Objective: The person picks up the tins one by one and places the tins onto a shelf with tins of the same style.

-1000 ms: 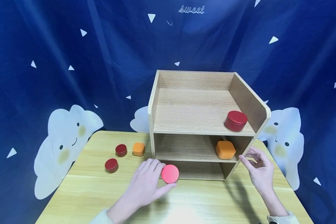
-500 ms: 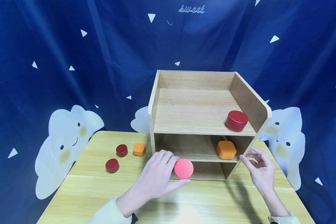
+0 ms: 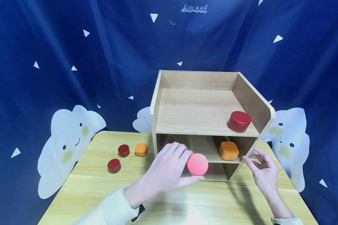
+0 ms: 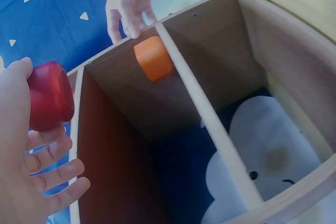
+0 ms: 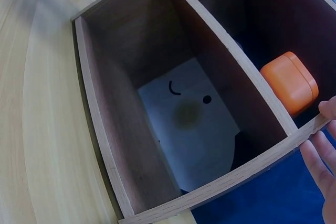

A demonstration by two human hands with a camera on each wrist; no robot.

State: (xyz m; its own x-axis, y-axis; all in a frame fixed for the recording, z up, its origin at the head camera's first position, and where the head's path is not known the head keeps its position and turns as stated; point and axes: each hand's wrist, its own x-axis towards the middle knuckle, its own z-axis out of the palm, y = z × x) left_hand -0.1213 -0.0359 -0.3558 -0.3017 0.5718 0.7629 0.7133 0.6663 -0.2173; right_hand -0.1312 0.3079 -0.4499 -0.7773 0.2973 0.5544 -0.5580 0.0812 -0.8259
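Note:
A round red tin [image 3: 197, 164] is gripped between the thumb and fingers of my left hand [image 3: 169, 168], in front of the shelf's lower openings. The left wrist view shows the same tin [image 4: 51, 96] from the side, apart from the wood. My right hand [image 3: 263, 170] pinches the front edge of the right side panel of the wooden shelf [image 3: 195, 97], thumb inside and fingers outside. Close to that thumb, an orange rounded-square tin [image 3: 229, 150] sits at the right of the middle level. A larger red round tin [image 3: 239, 121] stands on the top level, front right.
On the table [image 3: 81, 190] left of the shelf stand two small dark red round tins, one nearer [image 3: 114, 165] and one farther [image 3: 124, 150], beside a small orange tin [image 3: 141, 149]. A blue curtain [image 3: 124, 47] with clouds hangs behind.
My left hand has moved right and slightly up with the red tin, across the front of the shelf. The right hand keeps its place on the side panel.

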